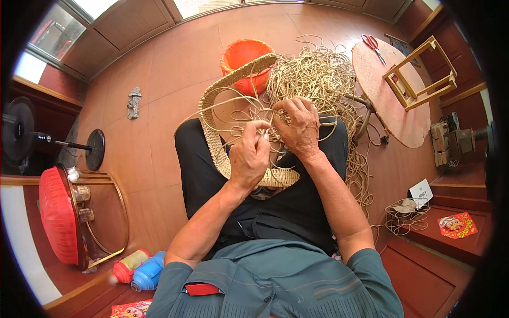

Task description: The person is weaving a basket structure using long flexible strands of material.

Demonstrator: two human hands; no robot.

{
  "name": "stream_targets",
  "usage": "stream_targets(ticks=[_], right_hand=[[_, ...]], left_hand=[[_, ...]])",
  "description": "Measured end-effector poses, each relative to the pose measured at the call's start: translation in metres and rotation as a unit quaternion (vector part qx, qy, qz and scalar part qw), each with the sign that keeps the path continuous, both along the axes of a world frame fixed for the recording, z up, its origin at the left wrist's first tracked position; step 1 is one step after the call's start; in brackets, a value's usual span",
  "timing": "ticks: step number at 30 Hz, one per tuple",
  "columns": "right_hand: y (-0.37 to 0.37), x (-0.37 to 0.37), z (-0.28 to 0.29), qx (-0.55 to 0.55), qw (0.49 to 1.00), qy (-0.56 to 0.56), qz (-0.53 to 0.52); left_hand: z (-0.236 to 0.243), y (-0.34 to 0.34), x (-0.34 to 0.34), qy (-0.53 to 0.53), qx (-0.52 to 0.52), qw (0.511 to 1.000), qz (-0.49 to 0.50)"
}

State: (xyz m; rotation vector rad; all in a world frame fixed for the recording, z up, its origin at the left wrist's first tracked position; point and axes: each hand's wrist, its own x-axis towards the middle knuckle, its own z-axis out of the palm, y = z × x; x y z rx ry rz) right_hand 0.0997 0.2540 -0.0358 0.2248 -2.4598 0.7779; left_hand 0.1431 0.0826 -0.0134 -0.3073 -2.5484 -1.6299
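Note:
Across my dark trousers lies a curved strip of woven straw-coloured cord (211, 135). It bends from my lap along the left and up toward an orange bucket (245, 53). My left hand (248, 159) is closed, thumb and forefinger pinched on thin cord inside the curve. Just right of it and slightly farther away, my right hand (300, 124) bends its fingers round strands of the same cord; its fingertips are partly hidden. Loose loops run between the hands and the strip. A big tangled heap of cord (313, 74) spreads on the floor beyond my right hand.
At the right, a round board (366, 79) carries red-handled scissors (374, 49) and a wooden frame (411, 103). A fan base (95, 149), a red-backed chair (59, 217) and a blue thermos (148, 271) stand at the left. Grey cloth (133, 103) lies on the floor.

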Motion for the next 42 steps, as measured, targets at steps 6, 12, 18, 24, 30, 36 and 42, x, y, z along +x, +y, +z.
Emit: stream_targets(ticks=[6,12,18,24,30,36,42], right_hand=[[0.001,0.0,-0.006,-0.016,1.0,0.007,-0.004],[0.009,0.0,-0.005,-0.01,1.0,0.023,-0.006],[0.001,-0.003,-0.006,-0.029,0.999,0.027,-0.009],[0.0,0.0,-0.009,-0.059,0.998,0.002,-0.017],[-0.01,-0.002,-0.005,-0.065,0.997,0.019,-0.024],[-0.008,-0.007,-0.004,-0.051,0.998,0.015,-0.039],[-0.011,-0.007,0.003,-0.056,0.998,0.021,-0.034]], left_hand=[[0.023,-0.066,0.041,-0.046,0.015,0.998,0.041],[0.019,-0.258,0.059,0.062,-0.296,0.924,0.236],[0.075,-0.501,0.119,-0.066,-0.501,0.704,0.498],[0.164,-0.665,0.197,-0.086,-0.579,0.467,0.663],[0.192,-0.624,0.128,-0.159,-0.642,0.453,0.597],[0.09,-0.269,-0.04,0.247,-0.416,0.874,0.045],[0.028,-0.031,-0.07,0.235,-0.256,0.933,-0.096]])
